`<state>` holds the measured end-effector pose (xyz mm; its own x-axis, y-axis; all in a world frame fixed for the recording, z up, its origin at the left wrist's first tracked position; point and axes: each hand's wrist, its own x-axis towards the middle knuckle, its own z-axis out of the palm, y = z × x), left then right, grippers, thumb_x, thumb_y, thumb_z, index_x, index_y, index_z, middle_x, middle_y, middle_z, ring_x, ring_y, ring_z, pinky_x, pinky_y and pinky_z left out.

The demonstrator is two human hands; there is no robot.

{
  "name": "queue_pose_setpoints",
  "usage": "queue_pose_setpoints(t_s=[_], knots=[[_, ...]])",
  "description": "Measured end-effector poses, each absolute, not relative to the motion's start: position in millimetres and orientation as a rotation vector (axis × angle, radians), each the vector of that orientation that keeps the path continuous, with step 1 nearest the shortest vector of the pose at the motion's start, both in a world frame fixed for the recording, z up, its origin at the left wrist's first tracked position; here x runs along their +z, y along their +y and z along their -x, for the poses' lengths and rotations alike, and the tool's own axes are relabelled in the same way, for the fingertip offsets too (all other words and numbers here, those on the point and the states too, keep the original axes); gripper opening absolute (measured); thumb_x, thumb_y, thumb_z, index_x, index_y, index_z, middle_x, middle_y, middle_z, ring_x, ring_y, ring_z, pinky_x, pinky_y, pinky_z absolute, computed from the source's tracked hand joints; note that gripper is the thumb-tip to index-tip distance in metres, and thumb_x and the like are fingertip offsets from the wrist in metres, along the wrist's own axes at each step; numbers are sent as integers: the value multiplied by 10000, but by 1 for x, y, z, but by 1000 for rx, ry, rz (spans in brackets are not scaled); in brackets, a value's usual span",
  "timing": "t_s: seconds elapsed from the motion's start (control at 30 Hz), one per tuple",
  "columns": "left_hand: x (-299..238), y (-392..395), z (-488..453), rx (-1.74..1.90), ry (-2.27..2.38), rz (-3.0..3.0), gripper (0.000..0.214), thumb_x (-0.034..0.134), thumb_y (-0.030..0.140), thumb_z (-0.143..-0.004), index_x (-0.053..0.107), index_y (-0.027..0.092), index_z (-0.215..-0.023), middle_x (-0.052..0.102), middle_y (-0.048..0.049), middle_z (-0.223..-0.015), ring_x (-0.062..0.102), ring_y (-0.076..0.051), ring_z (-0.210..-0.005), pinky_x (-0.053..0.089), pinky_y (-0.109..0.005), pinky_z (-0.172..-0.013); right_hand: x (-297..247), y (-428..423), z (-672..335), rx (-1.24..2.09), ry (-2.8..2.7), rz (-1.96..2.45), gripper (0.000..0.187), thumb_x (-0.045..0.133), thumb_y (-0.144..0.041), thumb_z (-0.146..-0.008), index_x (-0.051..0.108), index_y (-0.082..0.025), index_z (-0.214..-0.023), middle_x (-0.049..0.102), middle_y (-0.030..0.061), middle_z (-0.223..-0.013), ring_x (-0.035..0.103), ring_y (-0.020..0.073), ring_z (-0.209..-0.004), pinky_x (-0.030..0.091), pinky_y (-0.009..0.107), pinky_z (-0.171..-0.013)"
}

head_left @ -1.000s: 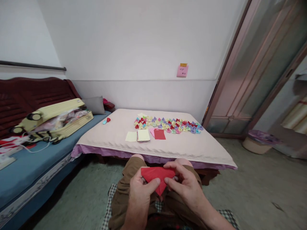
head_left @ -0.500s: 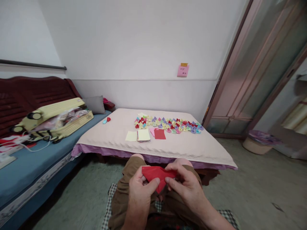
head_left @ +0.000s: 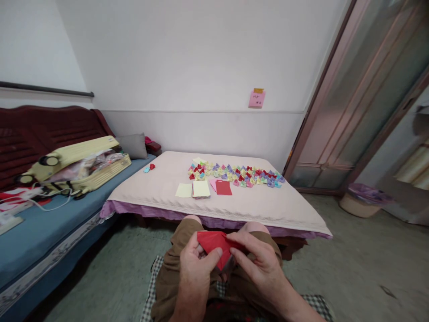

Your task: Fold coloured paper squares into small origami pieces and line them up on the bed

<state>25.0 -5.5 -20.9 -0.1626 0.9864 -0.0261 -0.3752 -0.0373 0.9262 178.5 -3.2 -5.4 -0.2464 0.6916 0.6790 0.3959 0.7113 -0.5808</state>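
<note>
A red sheet of folding paper point(head_left: 214, 243), partly folded with a point facing down, is held above my lap. My left hand point(head_left: 197, 268) grips its left side, thumb flat on the front face. On the right, my right hand point(head_left: 256, 257) pinches the paper between thumb and fingers, covering its right corner. Beyond my knees, on the covered table, lie a stack of pale yellow paper squares point(head_left: 201, 188), a single yellow sheet point(head_left: 184, 190) and a red square point(head_left: 223, 188) overlapping a pink one. Many small folded paper pieces point(head_left: 248, 174) in several colours spread behind them.
The low table wears a cream cover point(head_left: 144, 190) with a purple edge. A red and a blue item point(head_left: 149, 167) lie at its left. An open yellow suitcase point(head_left: 80, 167) rests on the blue-covered bench. A bin point(head_left: 360, 203) stands at right by the door.
My right fingers have shifted slightly left along the paper's upper edge, covering more of its right side. The left hand keeps its grip.
</note>
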Motion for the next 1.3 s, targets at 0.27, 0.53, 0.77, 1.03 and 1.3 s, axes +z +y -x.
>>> queue_pose_setpoints(t_s=[0.27, 0.53, 0.77, 1.03, 1.3], knots=[[-19, -5, -26, 1503, 1038, -842, 299, 747, 101, -507, 643, 119, -787, 743, -66, -692, 660, -167, -608, 533, -246, -590, -2, -4, -180, 296, -1906, 816, 339, 583, -35, -811, 639, -223, -1088, 732, 28, -946, 673, 141, -840, 535, 209, -758], [-20, -9, -27, 1495, 1070, -876, 301, 729, 122, -555, 616, 125, -834, 741, -63, -686, 654, -161, -580, 530, -246, -579, -2, -5, -179, 310, -1892, 879, 297, 587, -76, -800, 647, -200, -1063, 729, 51, -947, 675, 162, -836, 533, 223, -739], [-17, -12, -29, 1495, 1104, -934, 289, 717, 131, -581, 605, 138, -847, 745, -57, -704, 664, -164, -598, 529, -238, -585, 6, -6, -181, 575, -1735, 1080, 193, 652, -154, -728, 675, -181, -917, 682, 16, -778, 596, 133, -605, 477, 215, -550], [-17, -11, -28, 1521, 1062, -891, 325, 750, 137, -539, 617, 140, -835, 749, -66, -720, 681, -192, -628, 535, -253, -582, -9, 3, -181, 1367, -1277, 973, 262, 787, -299, -650, 623, -177, -813, 575, -63, -524, 508, 76, -385, 393, 172, -396], [-18, -7, -27, 1470, 1034, -818, 344, 758, 133, -514, 621, 132, -830, 751, -66, -709, 676, -190, -602, 539, -267, -578, -14, 0, -174, 1363, -1185, 893, 222, 786, -281, -677, 589, -180, -698, 575, -66, -455, 499, 73, -325, 384, 159, -348]])
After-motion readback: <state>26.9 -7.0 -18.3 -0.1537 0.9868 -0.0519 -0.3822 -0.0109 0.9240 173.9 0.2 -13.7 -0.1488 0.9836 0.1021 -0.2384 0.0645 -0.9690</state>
